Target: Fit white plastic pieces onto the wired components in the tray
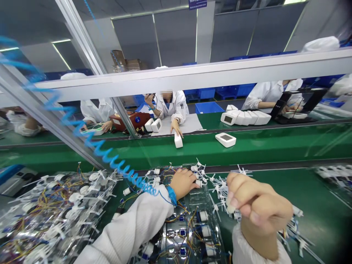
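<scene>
the left hand rests open on a clear tray, the right hand is clenched on a white piece just above it; loose wires could maybe catch this piece and pull it out of the grip

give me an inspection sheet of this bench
surface: green work surface under the trays
job's things: clear plastic tray of wired white parts, under the left hand
clutter: heaped trays of wired parts at left; loose white plastic pieces
grippers: left hand spread on the tray; right hand closed on a white piece
cables: blue coiled cord to blue wrist strap; thin coloured wires
surroundings: white-coated co-workers, white devices, blue crates
</scene>
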Demonstrator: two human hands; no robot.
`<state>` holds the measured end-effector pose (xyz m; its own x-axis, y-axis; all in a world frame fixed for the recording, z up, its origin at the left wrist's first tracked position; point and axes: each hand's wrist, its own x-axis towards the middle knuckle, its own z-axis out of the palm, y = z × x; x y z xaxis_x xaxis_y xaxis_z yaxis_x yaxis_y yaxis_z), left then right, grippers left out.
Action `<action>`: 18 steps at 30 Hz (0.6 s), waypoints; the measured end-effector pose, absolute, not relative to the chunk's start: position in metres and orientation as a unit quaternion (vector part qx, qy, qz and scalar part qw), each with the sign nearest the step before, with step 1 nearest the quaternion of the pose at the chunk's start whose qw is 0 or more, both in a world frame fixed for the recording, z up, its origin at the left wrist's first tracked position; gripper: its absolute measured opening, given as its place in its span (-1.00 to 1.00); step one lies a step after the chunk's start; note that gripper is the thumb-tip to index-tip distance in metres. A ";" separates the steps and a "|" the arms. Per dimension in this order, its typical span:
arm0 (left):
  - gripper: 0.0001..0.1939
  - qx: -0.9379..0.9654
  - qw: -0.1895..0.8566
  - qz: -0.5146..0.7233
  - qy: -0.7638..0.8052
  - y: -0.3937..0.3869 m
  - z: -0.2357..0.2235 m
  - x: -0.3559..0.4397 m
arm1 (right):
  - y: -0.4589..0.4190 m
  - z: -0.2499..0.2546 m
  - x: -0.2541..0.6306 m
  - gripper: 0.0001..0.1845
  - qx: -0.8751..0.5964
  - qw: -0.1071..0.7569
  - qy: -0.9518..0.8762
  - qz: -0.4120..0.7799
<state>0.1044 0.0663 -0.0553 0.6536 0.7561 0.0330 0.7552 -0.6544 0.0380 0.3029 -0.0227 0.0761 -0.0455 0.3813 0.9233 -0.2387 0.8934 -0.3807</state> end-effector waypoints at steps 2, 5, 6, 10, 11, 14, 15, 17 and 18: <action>-0.60 0.905 0.015 0.027 0.425 0.066 -0.055 0.106 | -0.023 0.075 0.302 -0.79 -0.077 0.711 -0.664 0.218; -0.60 0.898 0.024 0.026 0.439 0.064 -0.056 0.108 | -0.024 0.076 0.300 -0.88 -0.125 0.747 -0.613 0.224; -0.59 0.895 0.027 0.026 0.445 0.063 -0.056 0.108 | -0.024 0.076 0.300 -0.92 -0.141 0.752 -0.600 0.236; -0.57 0.888 0.032 0.024 0.458 0.056 -0.053 0.107 | -0.027 0.081 0.299 -0.77 -0.164 0.742 -0.572 0.308; -0.58 0.888 0.033 0.024 0.459 0.053 -0.052 0.108 | -0.028 0.082 0.300 -0.72 -0.152 0.744 -0.565 0.322; -0.60 0.887 0.040 0.026 0.459 0.048 -0.045 0.109 | -0.031 0.080 0.308 -0.61 -0.095 0.753 -0.552 0.345; -0.59 0.888 0.045 0.028 0.457 0.047 -0.041 0.109 | -0.032 0.078 0.312 -0.58 -0.083 0.756 -0.548 0.348; -0.59 0.889 0.060 0.038 0.452 0.047 -0.027 0.103 | -0.033 0.073 0.322 -0.54 -0.079 0.759 -0.540 0.354; -0.62 0.889 0.067 0.045 0.450 0.049 -0.018 0.097 | -0.033 0.070 0.327 -0.52 -0.083 0.762 -0.534 0.358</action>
